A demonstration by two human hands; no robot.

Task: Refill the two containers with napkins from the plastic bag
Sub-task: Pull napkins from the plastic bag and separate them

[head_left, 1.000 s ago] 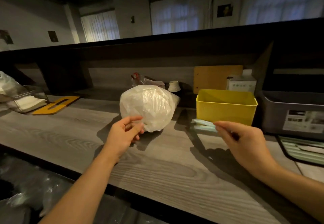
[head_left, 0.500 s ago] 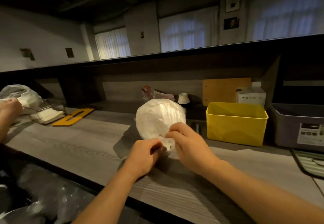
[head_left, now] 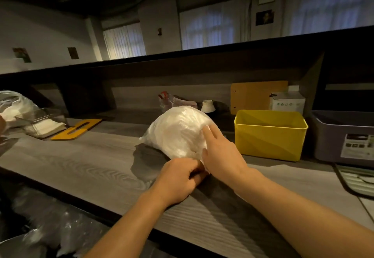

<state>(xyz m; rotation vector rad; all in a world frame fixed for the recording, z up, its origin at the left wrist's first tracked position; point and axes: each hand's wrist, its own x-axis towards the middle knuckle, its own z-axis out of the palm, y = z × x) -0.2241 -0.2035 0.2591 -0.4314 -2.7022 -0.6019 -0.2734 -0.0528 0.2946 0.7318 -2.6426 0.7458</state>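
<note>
Since half a second ago the right hand [head_left: 220, 154] has shifted from the near bottom edge of the plastic bag [head_left: 178, 130] up onto its right flank, fingers now spread over the film, while the left hand [head_left: 178, 179] has stayed low at the bag's near bottom edge. The bag itself has barely moved on the counter [head_left: 85, 168].

Head view: the bag, white, bulging and closed, sits on the grey wood-grain counter at the middle of the picture, straight ahead of both hands. The right hand lies flat against the bag's right side with the fingers straight and apart, index fingertip high on the bulge, palm toward the plastic. The left hand is just below and to the left of it, fingers curled in and pinching the gathered plastic at the bag's lower near edge; the two hands touch or nearly touch there. Just right of the bag, apart from it, stands a yellow container [head_left: 271, 136], open at the top. Beside that, at the right edge, is a grey bin [head_left: 344, 138] with a label. Far to the left a clear container [head_left: 42, 125] holds a flat white stack of napkins [head_left: 48, 126], with another plastic bag [head_left: 14, 104] behind it and a yellow board [head_left: 77, 129] lying next to it. A wooden clipboard [head_left: 257, 96] and a white box [head_left: 287, 102] lean at the back wall behind the yellow container.
</note>
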